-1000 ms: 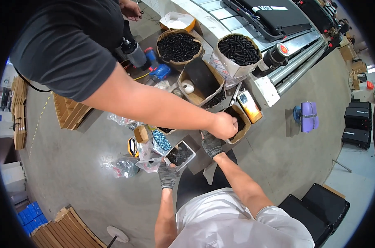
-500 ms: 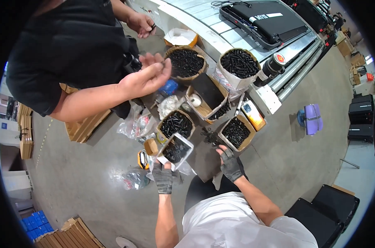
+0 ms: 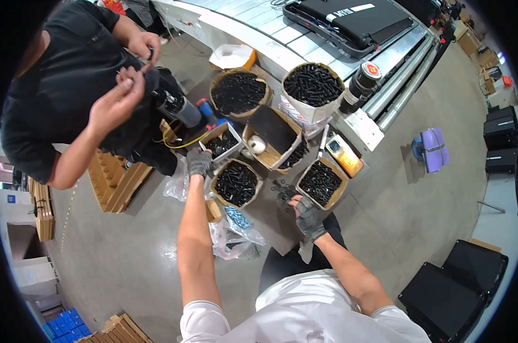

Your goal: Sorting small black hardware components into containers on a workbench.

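The gloved left hand (image 3: 199, 162) rests fingers curled on a small box of black screws (image 3: 223, 143); the right hand (image 3: 308, 216), half-spread, hovers beside loose screws (image 3: 283, 188). A nudge could spill them.

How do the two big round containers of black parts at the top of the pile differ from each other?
The left round container is a low, wide brown tub with a dark rim; the right round container is a taller pale bag with its top rolled down. The left one's parts sit below its rim, while the right one's are heaped to the top. Both hold small black parts, and neither gloved hand touches them.
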### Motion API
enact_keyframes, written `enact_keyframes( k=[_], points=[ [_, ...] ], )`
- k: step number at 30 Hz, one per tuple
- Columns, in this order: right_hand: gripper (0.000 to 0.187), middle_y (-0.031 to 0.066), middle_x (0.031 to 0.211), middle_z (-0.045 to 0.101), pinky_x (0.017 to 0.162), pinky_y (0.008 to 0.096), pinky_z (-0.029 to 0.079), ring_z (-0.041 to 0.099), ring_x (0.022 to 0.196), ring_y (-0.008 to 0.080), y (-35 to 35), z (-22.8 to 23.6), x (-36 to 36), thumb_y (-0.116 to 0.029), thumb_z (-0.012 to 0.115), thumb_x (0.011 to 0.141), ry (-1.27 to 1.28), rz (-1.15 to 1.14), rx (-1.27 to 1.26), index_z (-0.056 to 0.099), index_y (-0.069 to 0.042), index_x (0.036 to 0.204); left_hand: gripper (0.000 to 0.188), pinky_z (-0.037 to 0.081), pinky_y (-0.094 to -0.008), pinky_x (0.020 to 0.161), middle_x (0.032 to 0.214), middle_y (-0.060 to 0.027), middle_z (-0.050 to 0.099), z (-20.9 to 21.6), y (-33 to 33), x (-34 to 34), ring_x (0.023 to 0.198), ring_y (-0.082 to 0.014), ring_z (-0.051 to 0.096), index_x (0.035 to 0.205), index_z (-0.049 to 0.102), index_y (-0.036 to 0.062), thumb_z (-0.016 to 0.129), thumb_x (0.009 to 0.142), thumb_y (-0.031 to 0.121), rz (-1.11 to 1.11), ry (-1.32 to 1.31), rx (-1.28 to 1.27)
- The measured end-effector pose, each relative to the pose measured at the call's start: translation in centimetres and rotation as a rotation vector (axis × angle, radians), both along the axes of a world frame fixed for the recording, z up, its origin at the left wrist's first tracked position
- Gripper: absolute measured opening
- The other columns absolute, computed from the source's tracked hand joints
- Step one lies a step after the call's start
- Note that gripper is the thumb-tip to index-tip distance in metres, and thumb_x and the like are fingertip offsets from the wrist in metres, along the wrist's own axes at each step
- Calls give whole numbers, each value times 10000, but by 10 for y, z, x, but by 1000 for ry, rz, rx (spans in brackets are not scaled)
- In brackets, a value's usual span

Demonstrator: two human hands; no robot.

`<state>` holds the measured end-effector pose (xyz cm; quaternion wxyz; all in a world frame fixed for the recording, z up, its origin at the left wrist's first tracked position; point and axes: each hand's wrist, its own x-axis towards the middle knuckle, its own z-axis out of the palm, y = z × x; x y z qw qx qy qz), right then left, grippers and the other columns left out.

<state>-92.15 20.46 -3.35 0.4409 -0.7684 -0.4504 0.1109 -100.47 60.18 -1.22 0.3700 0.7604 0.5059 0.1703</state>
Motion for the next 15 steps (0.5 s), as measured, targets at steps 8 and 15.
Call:
enact_keyframes(
  k=[8,15],
  points=[
    [263,136,1048,607,875,408,475,582,999,335,3,30,-3,62,530,761,-55,44,-13,623,-53,978,380,486,-304,763,898,-114,674,3,-55,-44,823,-184,624,1138,603,-47,630,874,226,101,-241,-33],
    [266,138,1057,610,874,393,478,591,983,326,-52,76,24,57,545,783,-43,65,-85,625,-52,1012,311,502,-394,822,1024,-146,611,24,-180,-68,950,-318,607,1078,646,73,650,771,31,-319,-136,420]
  ],
)
